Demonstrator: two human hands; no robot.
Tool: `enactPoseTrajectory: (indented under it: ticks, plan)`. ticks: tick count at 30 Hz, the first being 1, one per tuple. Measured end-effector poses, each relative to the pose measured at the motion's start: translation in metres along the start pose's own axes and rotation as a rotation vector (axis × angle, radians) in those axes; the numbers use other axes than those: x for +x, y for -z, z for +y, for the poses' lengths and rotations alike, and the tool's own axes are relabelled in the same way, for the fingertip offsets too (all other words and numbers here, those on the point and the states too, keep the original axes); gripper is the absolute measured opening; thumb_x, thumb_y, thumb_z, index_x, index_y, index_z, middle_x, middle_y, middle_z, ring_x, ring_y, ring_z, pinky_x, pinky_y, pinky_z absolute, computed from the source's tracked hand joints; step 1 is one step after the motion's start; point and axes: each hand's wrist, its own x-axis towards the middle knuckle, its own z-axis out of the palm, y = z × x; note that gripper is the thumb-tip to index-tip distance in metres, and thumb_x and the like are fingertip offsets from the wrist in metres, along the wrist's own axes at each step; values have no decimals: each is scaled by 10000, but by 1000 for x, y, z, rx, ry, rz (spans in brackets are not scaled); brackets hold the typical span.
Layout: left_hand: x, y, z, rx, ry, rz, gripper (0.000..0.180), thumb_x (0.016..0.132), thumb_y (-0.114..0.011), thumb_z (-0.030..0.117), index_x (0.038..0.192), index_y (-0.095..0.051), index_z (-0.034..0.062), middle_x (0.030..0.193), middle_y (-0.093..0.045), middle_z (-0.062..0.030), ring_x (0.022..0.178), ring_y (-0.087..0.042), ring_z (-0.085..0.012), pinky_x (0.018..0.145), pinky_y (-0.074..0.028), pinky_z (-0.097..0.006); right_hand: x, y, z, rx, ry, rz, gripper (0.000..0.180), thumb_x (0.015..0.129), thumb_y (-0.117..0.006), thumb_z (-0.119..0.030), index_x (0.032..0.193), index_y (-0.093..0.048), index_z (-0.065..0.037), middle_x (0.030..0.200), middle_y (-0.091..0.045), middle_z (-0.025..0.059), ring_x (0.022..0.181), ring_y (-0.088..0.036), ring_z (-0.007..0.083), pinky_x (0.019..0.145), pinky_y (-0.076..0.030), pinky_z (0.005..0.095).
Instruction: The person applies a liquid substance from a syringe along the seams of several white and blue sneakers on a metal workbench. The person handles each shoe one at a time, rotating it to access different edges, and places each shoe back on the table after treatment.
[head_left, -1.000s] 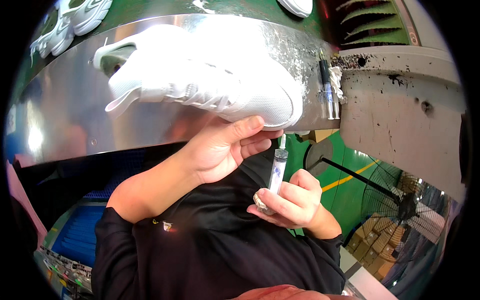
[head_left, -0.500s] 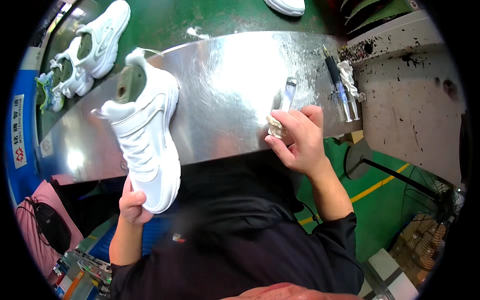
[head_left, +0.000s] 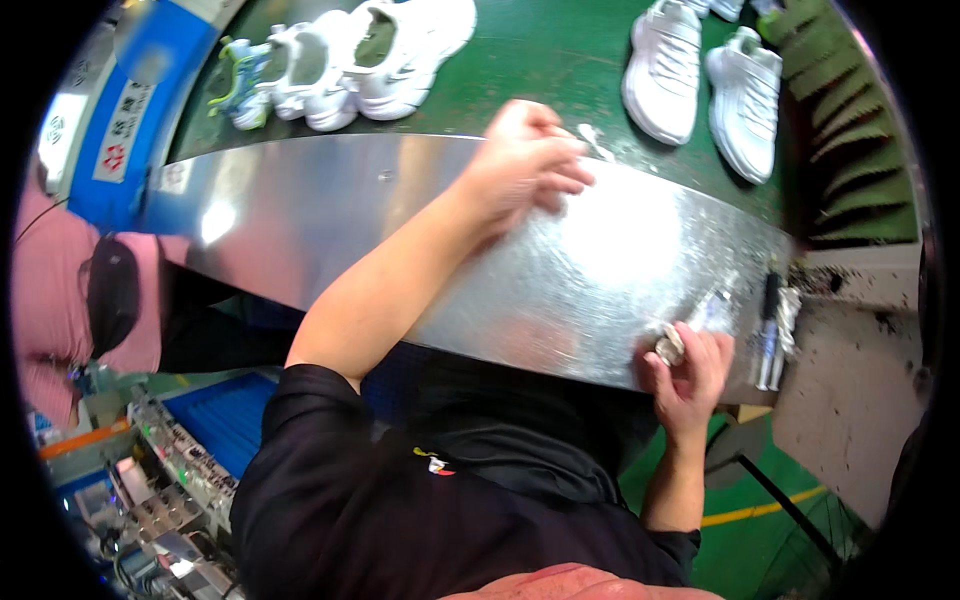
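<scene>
My left hand (head_left: 530,168) reaches over the far edge of the shiny metal worktop (head_left: 330,230). Its fingers are spread and slightly smeared by motion, with nothing visible in them. Near the worktop's front edge, my right hand (head_left: 695,375) pinches a crumpled off-white wad (head_left: 669,347) between thumb and fingers. Beyond the worktop, a white sneaker (head_left: 663,70) and another white sneaker (head_left: 745,105) lie on the green surface (head_left: 540,60), to the right of my left hand.
More white shoes (head_left: 400,70) and a blue-green patterned shoe (head_left: 240,85) stand at the far left. Syringe-like tubes (head_left: 769,330) lie by a crumpled strip (head_left: 788,320) at the right, beside a stained machine housing (head_left: 840,360). A person in pink (head_left: 55,270) is at the left.
My left hand has let go of the white sneaker and now extends over the worktop's far edge. The view has swung left. My right hand still holds the wad.
</scene>
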Motion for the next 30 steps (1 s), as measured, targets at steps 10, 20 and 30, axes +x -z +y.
enactPoseTrajectory:
  ticks: [10,20,30]
  plan:
    - [44,178,41,682,-557,419,809,655,-798,154,1341,-380,64,1134,-592,-132,1052,-562,-230,926,-434,-326,-8,-7,5,21,47,-7,432,698,-751,-95,1092,-587,-28,895,-564,100,827,-469,298,758,-392,392]
    - [12,156,47,529,-547,271,838,622,-796,74,1360,-398,87,1236,-540,-74,1140,-498,-163,990,-402,-326,-24,-8,14,280,-166,29,405,762,-714,-85,1119,-558,28,961,-481,111,864,-483,229,778,-408,319]
    - [-150,55,11,628,-243,-85,921,681,-681,-10,1443,-189,147,1217,-406,-109,1003,-543,-252,818,-521,-411,-79,18,49,743,-419,5,439,896,-589,-77,1293,-416,-7,1106,-522,66,954,-526,144,851,-434,246]
